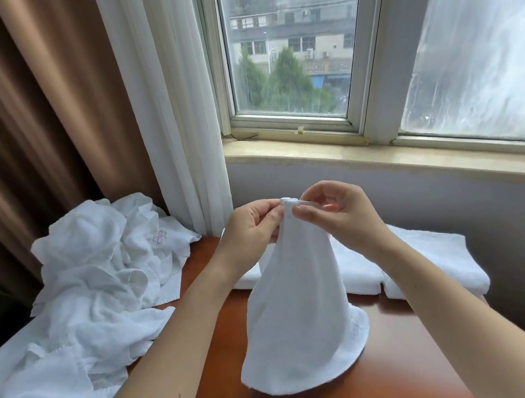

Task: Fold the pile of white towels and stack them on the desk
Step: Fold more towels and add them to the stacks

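White terry towel hangs in a cone above the reddish wooden desk, its top corner pinched by left hand and right hand, fingers curled, forearms raised.

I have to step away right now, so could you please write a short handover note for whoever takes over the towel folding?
Hands: left hand and right hand both pinch the top of one white towel, which hangs down to the desk.
Done: folded towels lie flat at the desk's far side, below the window.
Left: fold the held towel and stack it, then work through the crumpled pile at the desk's left.
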Motion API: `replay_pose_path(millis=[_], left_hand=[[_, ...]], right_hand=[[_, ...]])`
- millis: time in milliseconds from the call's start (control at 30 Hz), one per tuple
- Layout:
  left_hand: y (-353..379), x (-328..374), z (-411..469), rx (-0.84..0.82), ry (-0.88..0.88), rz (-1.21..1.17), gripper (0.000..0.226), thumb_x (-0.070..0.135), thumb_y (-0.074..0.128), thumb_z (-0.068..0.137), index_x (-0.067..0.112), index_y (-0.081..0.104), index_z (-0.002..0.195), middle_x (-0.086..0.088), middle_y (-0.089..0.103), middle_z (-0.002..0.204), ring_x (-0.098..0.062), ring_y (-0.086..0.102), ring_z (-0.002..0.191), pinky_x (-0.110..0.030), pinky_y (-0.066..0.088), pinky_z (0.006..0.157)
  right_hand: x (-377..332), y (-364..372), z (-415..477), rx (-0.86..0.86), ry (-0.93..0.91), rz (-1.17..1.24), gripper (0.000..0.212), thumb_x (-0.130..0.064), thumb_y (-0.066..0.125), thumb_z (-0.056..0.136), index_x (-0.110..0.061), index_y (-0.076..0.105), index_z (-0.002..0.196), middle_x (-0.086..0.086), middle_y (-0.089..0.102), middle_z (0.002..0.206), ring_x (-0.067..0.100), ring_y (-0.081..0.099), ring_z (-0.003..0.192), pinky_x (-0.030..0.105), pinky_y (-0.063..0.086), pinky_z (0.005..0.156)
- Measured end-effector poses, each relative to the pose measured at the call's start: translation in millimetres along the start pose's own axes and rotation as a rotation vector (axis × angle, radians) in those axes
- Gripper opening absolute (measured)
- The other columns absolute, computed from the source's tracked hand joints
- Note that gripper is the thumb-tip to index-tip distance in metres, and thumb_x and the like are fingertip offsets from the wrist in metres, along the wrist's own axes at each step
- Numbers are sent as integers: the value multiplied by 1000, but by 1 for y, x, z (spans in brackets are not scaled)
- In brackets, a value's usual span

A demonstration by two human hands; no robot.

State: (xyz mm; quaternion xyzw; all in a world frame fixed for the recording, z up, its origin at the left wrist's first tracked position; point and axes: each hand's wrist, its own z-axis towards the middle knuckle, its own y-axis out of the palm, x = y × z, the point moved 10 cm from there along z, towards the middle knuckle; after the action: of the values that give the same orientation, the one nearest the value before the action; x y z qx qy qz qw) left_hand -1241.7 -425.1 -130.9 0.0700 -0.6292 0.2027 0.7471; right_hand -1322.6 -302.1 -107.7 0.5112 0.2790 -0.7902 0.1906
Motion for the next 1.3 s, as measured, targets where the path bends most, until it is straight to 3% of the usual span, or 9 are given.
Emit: replay_pose_path(millis=[167,333,500,600,767,933,1100,1200,1300], left_hand=[[11,24,5,-67,62,-50,20,10,56,99,19,72,107,-1,77,97,-15,73,93,-19,55,76],[16,43,12,-50,119,-15,22,12,69,90,15,69,112,-1,77,102,-15,72,99,-23,57,79],[24,56,18,-46,128,-6,20,22,58,98,12,66,114,-7,74,102,-24,71,97,-41,59,80],[33,59,20,-46,135,-32,18,24,48,104,12,61,110,0,66,93,-16,62,89,-30,53,76],[9,39,31,158,42,-196,19,26,42,106,20,59,100,3,60,83,-10,56,75,-17,48,57],[-21,15,36,332,30,-208,22,27,43,106,26,58,90,21,59,66,5,56,63,-13,47,59],[-54,-27,27,507,-42,-159,18,29,43,106,26,57,94,8,54,81,-3,52,72,-18,45,66],[-71,-49,18,592,-74,-183,18,29,42,106,23,55,95,7,52,82,-7,49,77,-23,44,73],[-87,-63,9,668,-93,-139,15,30,42,106,21,53,101,10,52,83,-2,50,76,-12,42,69]], right_hand=[[-20,-14,6,23,-49,44,16,-13,82,80,-16,67,75,0,65,73,8,57,66,19,45,60],[-28,-23,16,26,-34,88,18,-12,82,80,-15,66,72,3,65,74,18,57,71,38,45,69],[-37,-29,21,12,-55,156,24,-15,83,80,-16,61,70,-2,63,68,12,56,69,22,43,66],[-35,-35,20,38,-42,133,28,-24,82,79,-13,59,68,-3,57,64,10,48,65,19,35,58],[-12,-37,10,-4,38,54,29,-30,79,83,-11,64,68,2,61,66,16,50,62,27,37,56],[19,-18,-6,-141,119,-64,23,-39,77,85,-18,71,75,5,57,69,15,50,63,25,38,56],[61,6,-30,-300,260,-203,29,-40,76,85,-23,65,65,-1,41,63,15,37,60,30,28,58],[87,21,-50,-409,330,-269,41,-38,74,88,-21,50,58,-6,34,58,11,33,52,24,25,51],[113,31,-71,-489,439,-283,34,-36,71,89,-18,54,66,-17,43,49,1,40,39,11,28,39]])
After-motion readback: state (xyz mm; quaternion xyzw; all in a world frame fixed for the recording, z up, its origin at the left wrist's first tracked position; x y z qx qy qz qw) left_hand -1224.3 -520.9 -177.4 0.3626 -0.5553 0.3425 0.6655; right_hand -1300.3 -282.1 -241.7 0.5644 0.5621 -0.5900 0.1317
